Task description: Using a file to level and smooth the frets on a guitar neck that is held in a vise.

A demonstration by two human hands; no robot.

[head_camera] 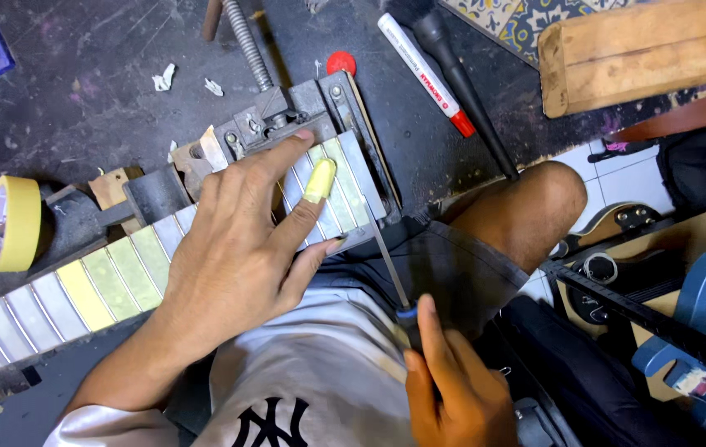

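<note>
A dark, messy workbench fills the top of the frame. The left hand lies spread on the taped guitar neck in the middle. The right hand, at the bottom, grips a screwdriver touching the neck's end. The work looks partly done; tape still covers the neck.

Bare-armed; left hand wears a yellow fingertip wrap — perhaps tape; grey shirt, dark shorts.

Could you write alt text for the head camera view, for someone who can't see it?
A person's left hand, one finger wrapped in yellow tape, presses flat on a guitar neck whose frets are masked with tape, held in a metal vise. The right hand grips a thin tool with a dark handle. A roll of yellow tape sits nearby.
</note>
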